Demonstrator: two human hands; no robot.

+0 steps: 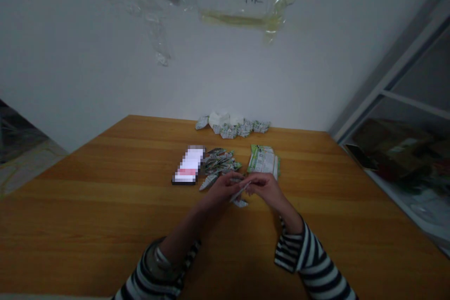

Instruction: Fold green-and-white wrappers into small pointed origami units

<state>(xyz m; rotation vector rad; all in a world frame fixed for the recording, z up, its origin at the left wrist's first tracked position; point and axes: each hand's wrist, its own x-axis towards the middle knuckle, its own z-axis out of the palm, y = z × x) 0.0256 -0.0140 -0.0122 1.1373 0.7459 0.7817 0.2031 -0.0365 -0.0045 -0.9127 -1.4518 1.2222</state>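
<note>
Wooden tabletop (105,206), open on both sides: left hand (220,191) and right hand (265,188) pinch one folded packet (241,193) closely between them; beyond lie three packet piles (232,126) and one phone (188,165).

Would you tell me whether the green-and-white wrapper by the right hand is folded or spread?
Spread: the wrapper lies flat on the wooden table, its print showing.

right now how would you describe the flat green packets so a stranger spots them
On the wooden table, go from the folded wrappers by the wall toward the flat green-and-white packets, just beyond the right hand. Unlike the crumpled folded pieces to their left, they lie flat in one stack.
</note>
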